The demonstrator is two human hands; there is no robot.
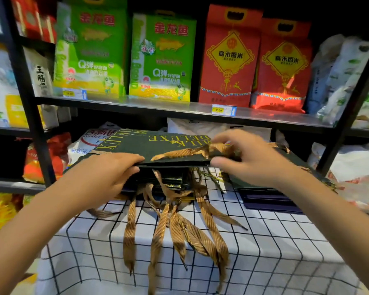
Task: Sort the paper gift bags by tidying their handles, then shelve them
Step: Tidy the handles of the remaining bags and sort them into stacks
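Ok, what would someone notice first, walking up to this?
Two hands, left hand and right hand, holding a flat dark green paper gift bag at centre. Below it, striped gold ribbon handles spill over the black-and-white checked tablecloth.

Bare forearms (41,220), no sleeves

Single head-worn view, aimed forward and down; checked table (264,241) seen close, shelves (179,109) just behind it.
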